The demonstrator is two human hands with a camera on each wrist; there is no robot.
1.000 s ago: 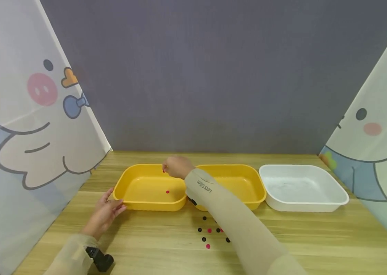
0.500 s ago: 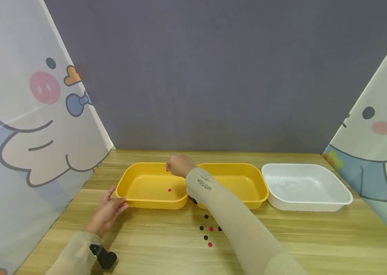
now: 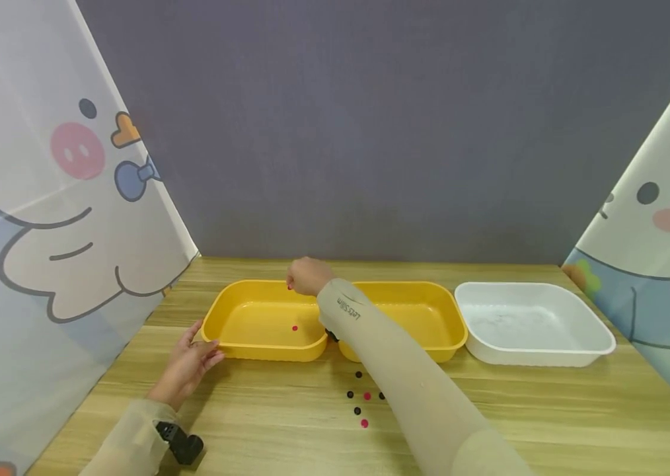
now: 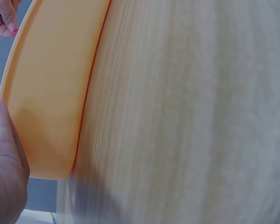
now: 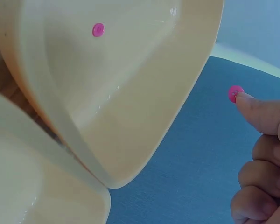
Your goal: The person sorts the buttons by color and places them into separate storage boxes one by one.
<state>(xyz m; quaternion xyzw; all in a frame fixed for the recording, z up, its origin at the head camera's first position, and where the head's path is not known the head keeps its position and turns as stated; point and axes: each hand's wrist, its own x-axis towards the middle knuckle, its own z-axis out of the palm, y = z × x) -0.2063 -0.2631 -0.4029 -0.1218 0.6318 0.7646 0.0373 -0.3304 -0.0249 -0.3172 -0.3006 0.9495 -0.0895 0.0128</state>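
Note:
My right hand [image 3: 309,276] pinches a pink button [image 5: 235,93] between thumb and fingertip, above the far rim of the left yellow tray [image 3: 269,353]. The button's holes show in the right wrist view, where the other fingers are curled. Inside that tray lies another pink button [image 3: 295,328]. At the tray's left front corner my left hand [image 3: 188,367] grips the rim and wall; some of its fingers are hidden. Several black buttons [image 3: 357,411] and pink buttons [image 3: 365,423] lie loose on the wooden table, partly beside and under the right forearm.
A second yellow tray [image 3: 412,288] stands close right of the first, partly covered by the right sleeve. Further right is a white tray [image 3: 540,357]. A grey panel [image 3: 371,132] rises behind the table [image 3: 263,416], with printed cloths at both sides.
My right hand has lifted slightly and shifted toward the far rim, still pinching the pink button. The left hand keeps its place on the tray corner. The head view has turned slightly.

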